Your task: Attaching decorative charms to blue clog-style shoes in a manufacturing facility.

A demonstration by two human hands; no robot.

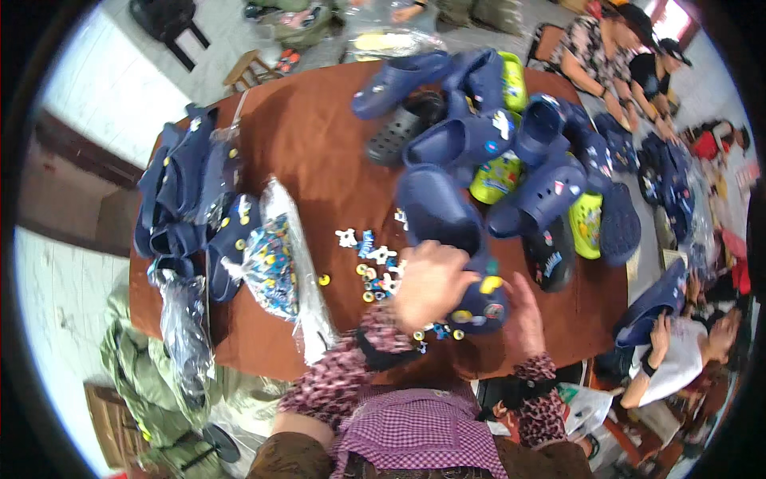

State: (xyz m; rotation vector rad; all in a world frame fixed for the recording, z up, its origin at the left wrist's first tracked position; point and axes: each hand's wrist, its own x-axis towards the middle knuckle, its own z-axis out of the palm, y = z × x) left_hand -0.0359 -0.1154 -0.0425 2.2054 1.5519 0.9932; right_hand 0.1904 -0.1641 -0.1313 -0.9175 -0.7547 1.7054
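A navy clog (pixel 437 199) lies in front of me, its heel away from me and its toe, with yellow and dark charms on it, close to my body. My left hand (pixel 431 287) is bent over the clog's near part, closed on it; its fingertips are partly hidden and a little blurred. Along the right side of the toe, my right hand (pixel 524 315) stands with its fingers stretched out. Left of the clog are loose white rabbit-like charms (pixel 383 255) and small round yellow-and-white charms (pixel 368 283). More small charms (pixel 439 330) lie below my left hand.
The brown-covered table (pixel 279 120) holds a heap of navy clogs (pixel 459 140) and lime clogs (pixel 496 177) at the far right. On the left are more navy clogs (pixel 187 172) and a plastic bag of charms (pixel 275 267). Other people (pixel 606 60) work at the right.
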